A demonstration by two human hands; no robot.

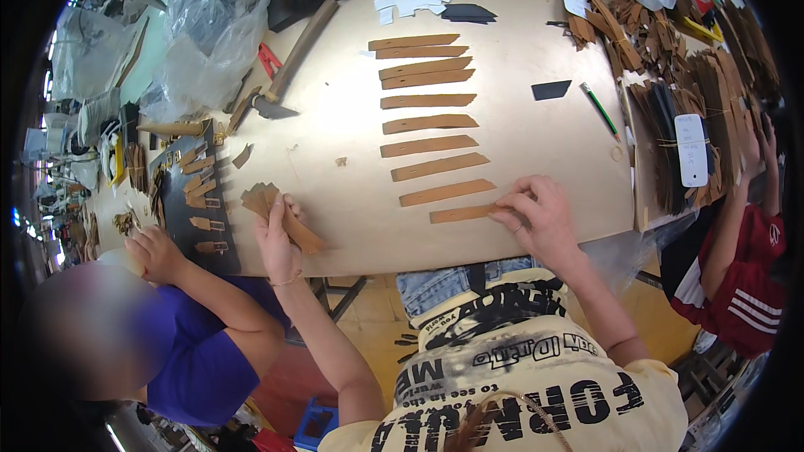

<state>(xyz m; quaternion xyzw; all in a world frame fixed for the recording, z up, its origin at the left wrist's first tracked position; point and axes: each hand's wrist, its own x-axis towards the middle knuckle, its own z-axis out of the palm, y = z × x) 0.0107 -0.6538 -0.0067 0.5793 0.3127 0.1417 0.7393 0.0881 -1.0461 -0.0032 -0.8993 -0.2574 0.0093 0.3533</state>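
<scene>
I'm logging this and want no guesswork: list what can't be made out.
In the head view:
Number of pieces in the brown stack: they overlap, and the left hand covers part.
Right end of the nearest brown strip: the right hand covers it.
Inside of the big plastic bag: cloudy, crumpled film.
Person in red: partly cut off by the dark rim.
Person in purple: head blurred.
</scene>
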